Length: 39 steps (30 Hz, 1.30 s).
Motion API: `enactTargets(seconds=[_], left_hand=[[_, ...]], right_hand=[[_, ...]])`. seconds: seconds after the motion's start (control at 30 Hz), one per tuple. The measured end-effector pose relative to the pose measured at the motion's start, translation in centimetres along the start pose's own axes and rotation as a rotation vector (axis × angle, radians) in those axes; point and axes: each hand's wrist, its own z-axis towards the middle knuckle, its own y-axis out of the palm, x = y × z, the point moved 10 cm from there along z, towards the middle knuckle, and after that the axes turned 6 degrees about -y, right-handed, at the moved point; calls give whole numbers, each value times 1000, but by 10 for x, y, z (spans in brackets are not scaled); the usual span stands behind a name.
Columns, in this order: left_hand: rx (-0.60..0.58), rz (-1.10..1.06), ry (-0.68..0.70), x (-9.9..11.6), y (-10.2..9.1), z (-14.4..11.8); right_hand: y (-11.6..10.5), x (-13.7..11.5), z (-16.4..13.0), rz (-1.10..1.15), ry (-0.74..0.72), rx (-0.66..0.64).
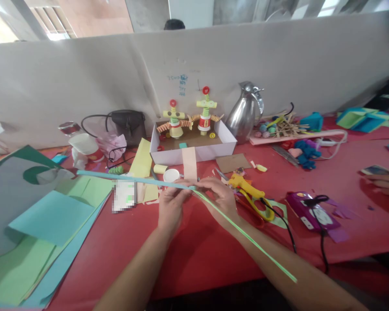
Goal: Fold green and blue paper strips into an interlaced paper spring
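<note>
Two hands, the left hand (171, 203) and right hand (221, 195), pinch a blue paper strip (129, 177) and green paper strip (246, 235) together above the red surface (188, 246); keeping the ends squarely aligned should help.

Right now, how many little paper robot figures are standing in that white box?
2. Both stand in the white box at the back of the table: the left figure near its left side, the right figure beside it, nearer the middle. None seems hidden.
</note>
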Motion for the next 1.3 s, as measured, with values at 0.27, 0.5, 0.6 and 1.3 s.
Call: enactTargets(seconds=[0.27, 0.5, 0.6, 1.3], left_hand=[[37, -12, -49, -4, 1, -4], [-42, 3, -56, -6, 11, -5], [-61, -23, -81, -9, 11, -4], [-69, 8, -108, -18, 9, -4]], right_hand=[[-1, -1, 2, 9, 28, 22], [11, 31, -8, 382, 328, 89], [15, 42, -10, 541, 406, 121], [18, 43, -8, 507, 486, 61]])
